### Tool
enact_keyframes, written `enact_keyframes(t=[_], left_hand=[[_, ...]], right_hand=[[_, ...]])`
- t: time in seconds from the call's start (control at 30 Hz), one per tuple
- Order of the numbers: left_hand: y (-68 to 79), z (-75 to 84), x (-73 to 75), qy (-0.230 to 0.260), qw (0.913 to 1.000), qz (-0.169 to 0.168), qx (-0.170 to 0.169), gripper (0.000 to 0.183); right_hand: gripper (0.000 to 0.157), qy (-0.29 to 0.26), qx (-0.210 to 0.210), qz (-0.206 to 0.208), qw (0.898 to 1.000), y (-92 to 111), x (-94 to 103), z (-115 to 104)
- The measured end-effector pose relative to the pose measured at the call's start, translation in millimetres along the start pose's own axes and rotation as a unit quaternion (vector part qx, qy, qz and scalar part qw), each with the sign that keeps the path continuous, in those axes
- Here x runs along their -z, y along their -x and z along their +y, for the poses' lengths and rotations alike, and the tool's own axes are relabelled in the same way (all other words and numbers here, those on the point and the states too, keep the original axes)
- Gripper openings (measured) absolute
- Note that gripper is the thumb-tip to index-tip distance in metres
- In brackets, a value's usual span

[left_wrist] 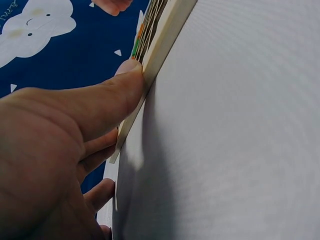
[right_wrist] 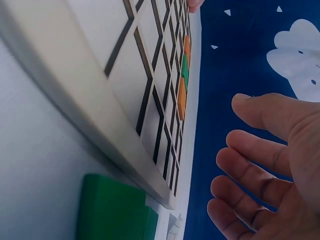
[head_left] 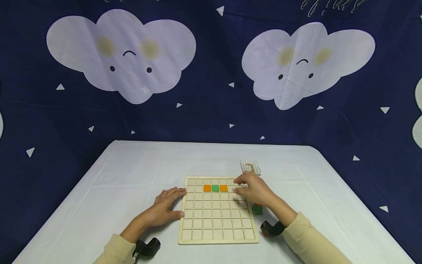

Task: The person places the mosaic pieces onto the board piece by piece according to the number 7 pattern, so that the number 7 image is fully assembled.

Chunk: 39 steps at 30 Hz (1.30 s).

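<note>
A pale wooden grid board (head_left: 197, 223) lies on the table with an orange tile (head_left: 207, 188), a green tile (head_left: 215, 188) and a second orange tile (head_left: 224, 188) side by side in its second row from the far edge. My left hand (head_left: 163, 207) rests against the board's left edge, thumb and fingers spread along it. In the left wrist view, the thumb (left_wrist: 115, 97) touches the rim. Over the far right corner hovers my right hand (head_left: 256, 188), its fingers loosely bent and apart with nothing between them in the right wrist view.
Green and red-orange tiles (head_left: 257, 209) lie right of the board, partly under the right forearm. A small card with a coloured grid pattern (head_left: 250, 167) lies beyond the board's far right corner. White cloth covers the table (head_left: 138, 165); a dark blue cloud-print cloth (head_left: 211, 121) hangs behind.
</note>
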<state>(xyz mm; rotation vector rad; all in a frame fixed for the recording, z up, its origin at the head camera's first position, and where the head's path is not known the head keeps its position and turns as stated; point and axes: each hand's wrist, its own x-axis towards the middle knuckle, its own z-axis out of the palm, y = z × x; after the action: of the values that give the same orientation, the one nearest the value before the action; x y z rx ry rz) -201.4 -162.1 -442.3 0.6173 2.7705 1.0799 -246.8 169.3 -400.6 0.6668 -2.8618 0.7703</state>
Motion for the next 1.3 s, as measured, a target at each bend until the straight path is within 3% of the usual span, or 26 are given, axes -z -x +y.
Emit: enact_keyframes(t=[1.3], left_hand=[[1.3, 1.7, 1.7, 0.005, 1.0000, -0.003, -0.001, 0.068]], right_hand=[[0.025, 0.039, -0.006, 0.028, 0.999, 48.9, 13.7, 18.2]])
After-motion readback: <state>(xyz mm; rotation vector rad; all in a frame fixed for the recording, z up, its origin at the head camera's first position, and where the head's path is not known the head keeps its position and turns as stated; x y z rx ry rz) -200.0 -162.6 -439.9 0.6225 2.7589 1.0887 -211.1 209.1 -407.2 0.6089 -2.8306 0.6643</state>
